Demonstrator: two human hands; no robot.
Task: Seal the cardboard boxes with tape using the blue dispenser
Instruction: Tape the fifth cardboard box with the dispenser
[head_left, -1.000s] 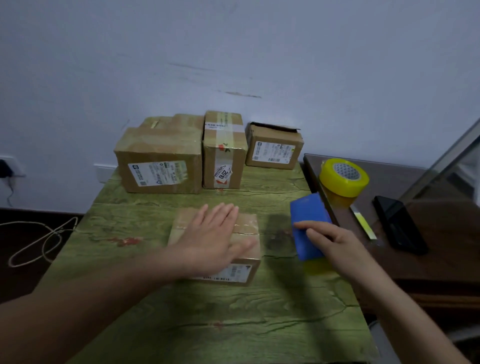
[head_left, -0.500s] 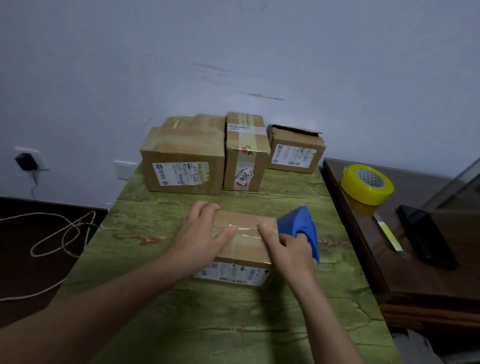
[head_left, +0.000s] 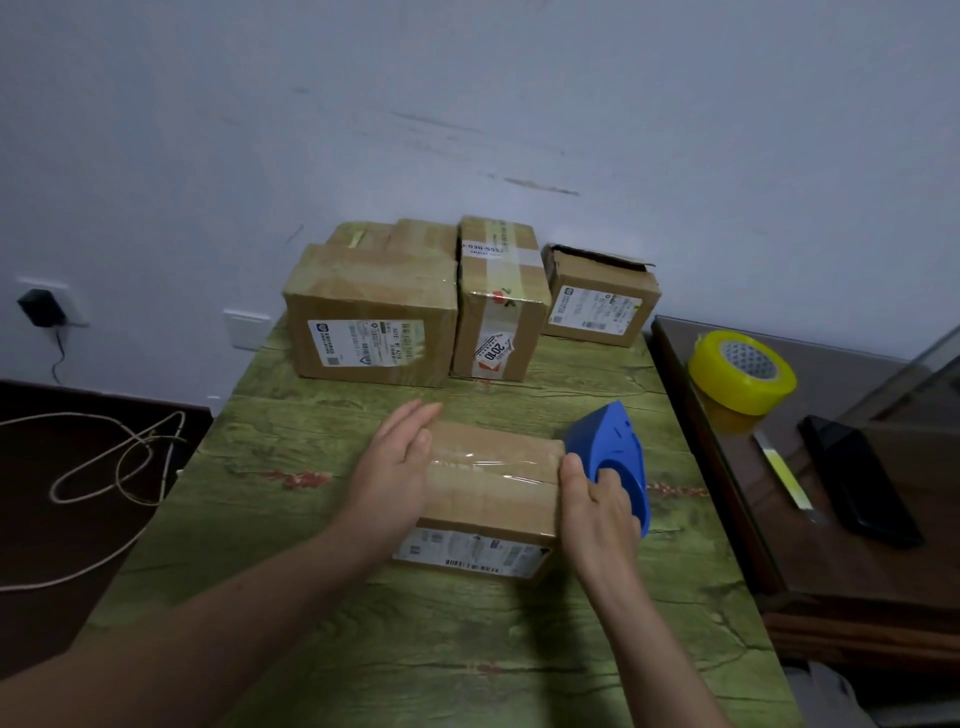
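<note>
- Our left hand (head_left: 397, 467), fingers straight and together, presses flat on the left end of the small cardboard box (head_left: 493, 501).
- Our right hand (head_left: 597, 512) grips the blue dispenser (head_left: 615, 454), fingers curled into its handle, at the box's right edge.
- Clear tape (head_left: 493, 460) spans the box top.
- The box lies mid-way on the green table (head_left: 363, 649); larger boxes (head_left: 371, 312) stand behind.

the left grip (head_left: 395, 470) and right grip (head_left: 597, 514) are bare, as are both forearms (head_left: 249, 618).
</note>
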